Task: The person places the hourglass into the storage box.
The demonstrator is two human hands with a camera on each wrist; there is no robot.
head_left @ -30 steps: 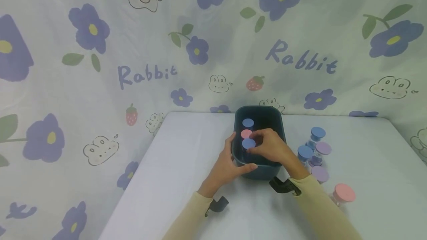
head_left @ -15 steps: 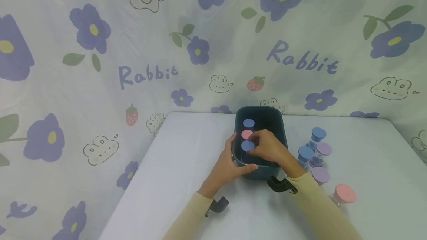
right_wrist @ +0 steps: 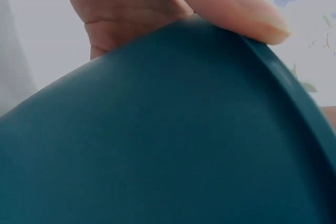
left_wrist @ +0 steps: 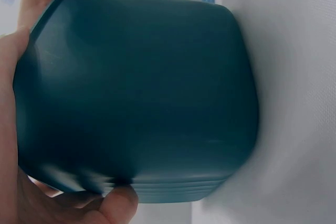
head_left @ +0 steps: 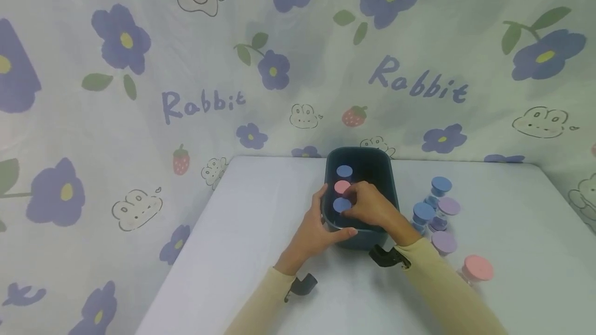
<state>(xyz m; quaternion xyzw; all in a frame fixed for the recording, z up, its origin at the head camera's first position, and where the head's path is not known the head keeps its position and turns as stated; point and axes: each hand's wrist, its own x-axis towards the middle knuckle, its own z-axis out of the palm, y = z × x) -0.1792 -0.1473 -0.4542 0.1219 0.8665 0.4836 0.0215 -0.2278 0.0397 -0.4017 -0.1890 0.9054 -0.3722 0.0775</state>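
In the head view my left hand [head_left: 311, 234] grips the near left corner of a dark teal plastic bin [head_left: 363, 240], thumb along the near wall. The left wrist view shows those fingers [left_wrist: 119, 205] curled at the wall. My right hand [head_left: 372, 206] reaches over the right rim and holds a small jar with a blue lid [head_left: 342, 204] by the lid's right edge; its body is hidden. Behind it in the bin stand a pink-lidded jar [head_left: 342, 187] and another blue-lidded jar [head_left: 344, 171], all along the left wall. The right wrist view is mostly teal bin wall [right_wrist: 157, 145].
Right of the bin on the white table [head_left: 261, 211] stand more clear jars: two with blue lids [head_left: 441, 185], two with purple lids [head_left: 449, 206], and, nearer, one with a pink lid [head_left: 478, 268]. A patterned cloth [head_left: 298, 66] hangs behind the table.
The held blue-lidded jar has shifted slightly toward the near left of the bin, along with my right hand. My left hand keeps its grip on the bin.
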